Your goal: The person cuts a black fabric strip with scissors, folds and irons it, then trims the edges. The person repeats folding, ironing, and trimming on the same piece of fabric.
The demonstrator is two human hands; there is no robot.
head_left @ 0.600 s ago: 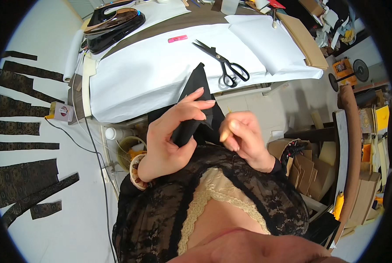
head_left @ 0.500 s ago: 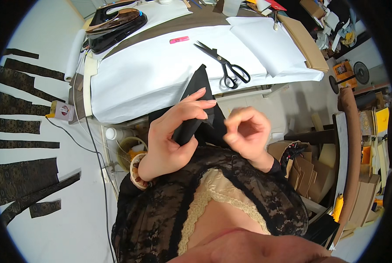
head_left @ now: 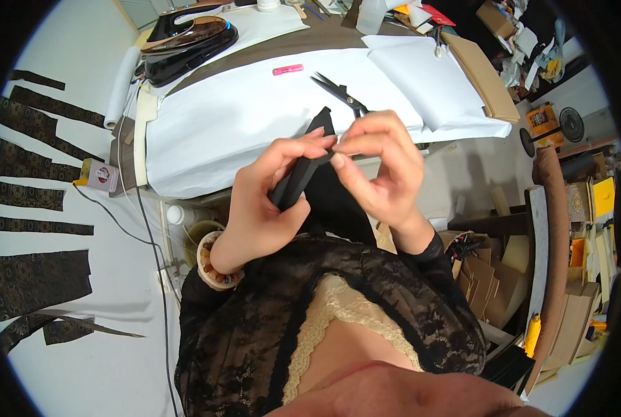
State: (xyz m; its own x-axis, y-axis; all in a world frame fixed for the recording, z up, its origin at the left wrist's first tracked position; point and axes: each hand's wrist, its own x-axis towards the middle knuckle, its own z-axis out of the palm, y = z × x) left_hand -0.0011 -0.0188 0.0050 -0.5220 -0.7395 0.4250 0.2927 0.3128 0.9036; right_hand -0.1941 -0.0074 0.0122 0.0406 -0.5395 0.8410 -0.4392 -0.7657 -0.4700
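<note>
My left hand [head_left: 258, 194], with a beaded bracelet [head_left: 216, 264] at its wrist, grips a folded piece of black fabric [head_left: 298, 179] between thumb and fingers. The fold rises to a narrow tip over the white-covered table's near edge, while more dark cloth hangs below. My right hand [head_left: 390, 170] pinches at the fold's right edge, close to the left fingertips. Whatever lies within that pinch is too small to make out. Just beyond the hands are black-handled scissors [head_left: 339, 90], their handles mostly hidden behind my right fingers.
A pink small object [head_left: 287, 69] lies on the white sheet [head_left: 206, 132]. An iron [head_left: 192, 45] stands at the far left, and white paper [head_left: 421, 76] at the right. Patterned dark strips [head_left: 32, 271] hang or lie leftward beside a cable [head_left: 159, 278]. Cardboard pieces [head_left: 480, 278] fill the lower right.
My right hand has moved left and up to the fabric's edge, now covering the scissors' handles. My left hand keeps its hold, and the black fold has narrowed. One patterned strip at lower left has shifted.
</note>
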